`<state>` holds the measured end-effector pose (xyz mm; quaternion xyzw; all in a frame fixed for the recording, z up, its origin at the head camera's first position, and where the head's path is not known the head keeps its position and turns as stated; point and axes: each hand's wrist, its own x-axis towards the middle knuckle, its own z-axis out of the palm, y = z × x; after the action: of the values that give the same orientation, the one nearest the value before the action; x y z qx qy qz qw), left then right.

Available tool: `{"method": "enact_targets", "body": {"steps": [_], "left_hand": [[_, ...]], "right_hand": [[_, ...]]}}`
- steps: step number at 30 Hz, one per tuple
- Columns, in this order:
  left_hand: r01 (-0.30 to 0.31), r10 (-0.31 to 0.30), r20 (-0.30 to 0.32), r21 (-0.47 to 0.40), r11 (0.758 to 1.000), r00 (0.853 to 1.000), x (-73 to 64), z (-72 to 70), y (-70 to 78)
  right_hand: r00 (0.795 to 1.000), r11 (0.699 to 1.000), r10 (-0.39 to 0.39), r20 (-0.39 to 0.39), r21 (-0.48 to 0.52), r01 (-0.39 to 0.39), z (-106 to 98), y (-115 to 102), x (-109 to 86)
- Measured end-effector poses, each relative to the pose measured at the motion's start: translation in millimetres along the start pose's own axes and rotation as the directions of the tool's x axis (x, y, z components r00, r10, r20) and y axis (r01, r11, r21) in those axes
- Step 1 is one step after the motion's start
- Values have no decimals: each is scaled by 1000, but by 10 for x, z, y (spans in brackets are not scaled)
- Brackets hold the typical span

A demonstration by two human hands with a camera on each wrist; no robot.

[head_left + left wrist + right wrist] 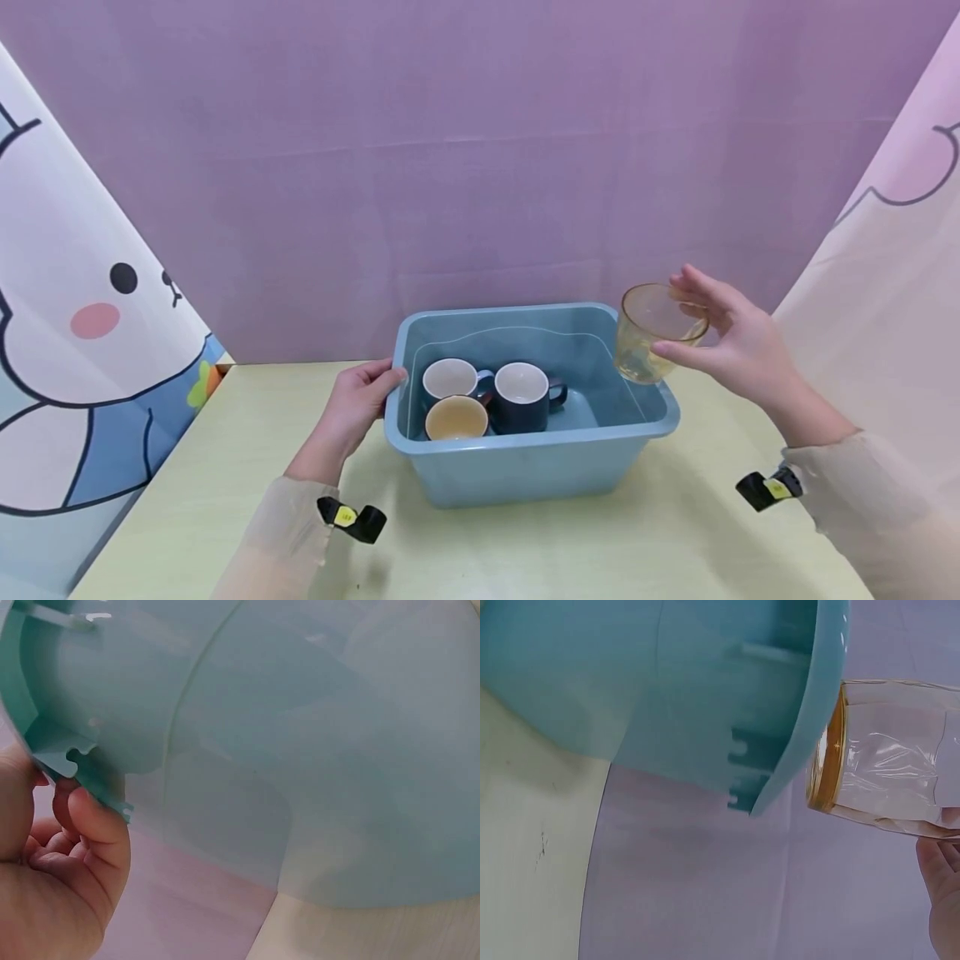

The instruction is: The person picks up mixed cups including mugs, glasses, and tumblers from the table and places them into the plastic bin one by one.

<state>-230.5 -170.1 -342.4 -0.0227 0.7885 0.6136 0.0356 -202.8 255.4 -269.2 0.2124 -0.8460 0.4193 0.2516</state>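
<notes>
A light blue plastic basin stands on the table. My left hand grips its left rim; in the left wrist view the fingers curl up under that rim. My right hand pinches a clear amber glass cup between thumb and fingers, slightly tilted over the basin's right end. The right wrist view shows the cup's amber base close to the basin rim. Inside the basin, at the left, sit a white-lined mug, a mug with a tan inside and a dark navy mug.
The pale yellow table extends in front of and beside the basin. A purple cloth hangs behind it. Cartoon-printed cloths stand on the left and right sides.
</notes>
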Motion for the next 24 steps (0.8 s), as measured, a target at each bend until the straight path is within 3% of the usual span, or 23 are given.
{"method": "enact_targets", "body": {"steps": [9,24], "left_hand": [[-9,9,-2,-4,1000,1000,19,1,-14],[12,-12,-19,-47,999,1000,30,43,-55]], "right_hand": [[999,998,-28,46,58,26,137,-16,38],[993,997,-58,107,63,51,430,20,14]]}}
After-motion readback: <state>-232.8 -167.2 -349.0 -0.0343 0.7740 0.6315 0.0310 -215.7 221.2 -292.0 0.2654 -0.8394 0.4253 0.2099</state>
